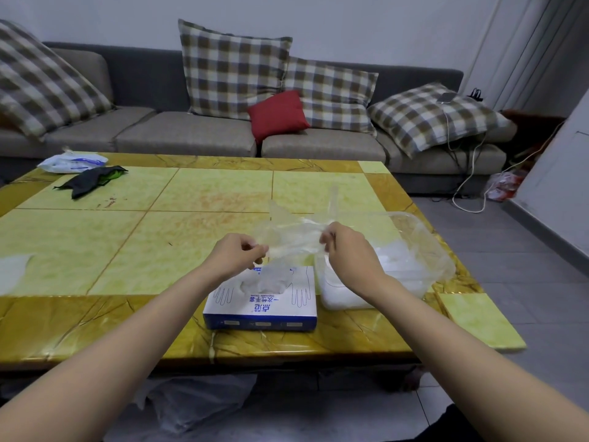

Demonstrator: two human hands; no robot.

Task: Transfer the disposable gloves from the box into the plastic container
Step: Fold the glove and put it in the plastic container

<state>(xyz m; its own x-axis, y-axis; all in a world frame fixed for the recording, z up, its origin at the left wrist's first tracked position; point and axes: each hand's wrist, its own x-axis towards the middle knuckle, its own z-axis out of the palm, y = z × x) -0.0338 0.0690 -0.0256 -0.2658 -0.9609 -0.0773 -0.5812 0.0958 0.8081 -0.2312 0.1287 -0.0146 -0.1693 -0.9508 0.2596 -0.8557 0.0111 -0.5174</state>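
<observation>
The left hand (pixel 237 254) and right hand (pixel 349 250) pinch, fingers (pixel 259 250) curled, the ends of a clear glove (pixel 291 237) stretched above the box (pixel 264 303); best to bunch it and release it low inside the plastic container (pixel 424 247) just beside, lest it drift out.

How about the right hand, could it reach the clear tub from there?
Probably yes. The right hand hovers by the left edge of the open plastic container, with nothing between them. It and the left hand both pinch a glove, though.
</observation>
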